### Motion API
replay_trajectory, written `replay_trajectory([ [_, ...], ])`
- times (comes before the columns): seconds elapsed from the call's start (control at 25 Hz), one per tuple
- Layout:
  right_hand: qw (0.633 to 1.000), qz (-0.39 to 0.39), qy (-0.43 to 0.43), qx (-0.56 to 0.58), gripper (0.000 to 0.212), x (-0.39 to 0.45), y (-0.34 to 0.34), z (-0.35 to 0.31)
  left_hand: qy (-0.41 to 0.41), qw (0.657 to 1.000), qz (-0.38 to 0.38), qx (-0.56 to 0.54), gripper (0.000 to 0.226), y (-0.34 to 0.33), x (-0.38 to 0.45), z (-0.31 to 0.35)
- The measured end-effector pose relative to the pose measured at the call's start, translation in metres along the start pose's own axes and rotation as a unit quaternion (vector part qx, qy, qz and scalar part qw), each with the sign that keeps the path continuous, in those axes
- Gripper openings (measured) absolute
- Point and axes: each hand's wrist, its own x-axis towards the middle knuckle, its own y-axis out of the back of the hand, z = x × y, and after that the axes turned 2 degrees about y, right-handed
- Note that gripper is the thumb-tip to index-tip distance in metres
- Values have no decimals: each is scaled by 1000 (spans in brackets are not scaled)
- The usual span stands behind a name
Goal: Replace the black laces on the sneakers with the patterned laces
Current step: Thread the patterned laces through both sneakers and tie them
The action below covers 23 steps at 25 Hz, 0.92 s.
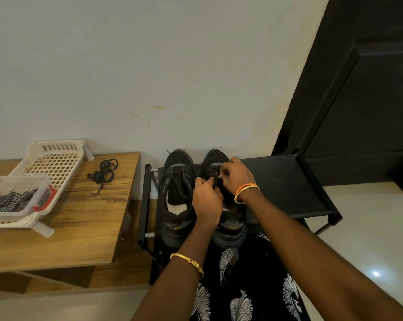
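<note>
Two black sneakers stand side by side on a black shoe rack [286, 181], toes toward the wall. The left sneaker [176, 195] has loose black lace strands across its tongue. Over the right sneaker [230, 230] both hands work at the lacing. My left hand [206, 200] pinches a black lace near the tongue. My right hand [237, 176] pinches the lace at the eyelets further up. A removed black lace [104, 173] lies coiled on the wooden table [84, 218]. Black-and-white patterned laces [12, 200] sit in a clear container [43, 202] at the left.
The clear container rests in a white plastic basket [56, 158] on the table's left side. A wall lies just behind rack and table. A dark door [358, 100] stands at the right. A patterned black garment [242, 286] hangs below the rack's front.
</note>
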Motion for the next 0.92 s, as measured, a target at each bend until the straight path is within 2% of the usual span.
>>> replay_trajectory([
  [0.04,995,35,-61,67,9,3,0,3,2,1000,0,-2,29,1,1,0],
  [0.08,973,74,-145,163,12,7,1,8,5,1000,0,-4,30,0,1,0],
  [0.12,925,98,-242,278,14,12,3,11,7,1000,1,-5,32,-1,1,0],
  [0.2,797,88,-388,455,10,13,8,15,8,1000,3,-9,33,-4,1,-1],
  [0.24,755,76,-418,500,9,12,7,17,8,1000,6,-9,33,-5,1,-1],
  [0.28,740,68,-427,516,11,12,5,17,8,1000,10,-9,32,-5,1,-2],
  [0.32,752,61,-417,507,14,10,5,16,8,1000,15,-8,32,-5,1,-2],
  [0.36,793,79,-382,468,17,8,3,15,6,1000,19,-6,31,-5,1,-2],
  [0.4,859,101,-317,391,23,5,3,14,4,1000,22,-4,29,-6,1,-2],
  [0.44,925,106,-229,286,26,2,4,12,2,1000,24,-4,28,-7,1,-3],
  [0.48,974,81,-137,160,25,-2,3,10,1,1000,25,-6,26,-8,1,-3],
  [0.52,996,33,-65,41,24,-6,2,6,2,1000,27,-8,23,-9,1,-4],
  [0.6,995,-59,-13,-81,28,-10,-3,-3,5,999,30,-13,22,-9,1,-4],
  [0.68,995,-70,-33,-67,28,-14,-8,-6,6,999,31,-14,23,-9,1,-4],
  [0.84,997,20,-70,38,15,-19,-7,-1,6,1000,29,0,25,-9,0,-4],
  [0.92,984,81,-100,120,5,-20,-3,-1,6,1000,27,6,26,-9,0,-4],
])
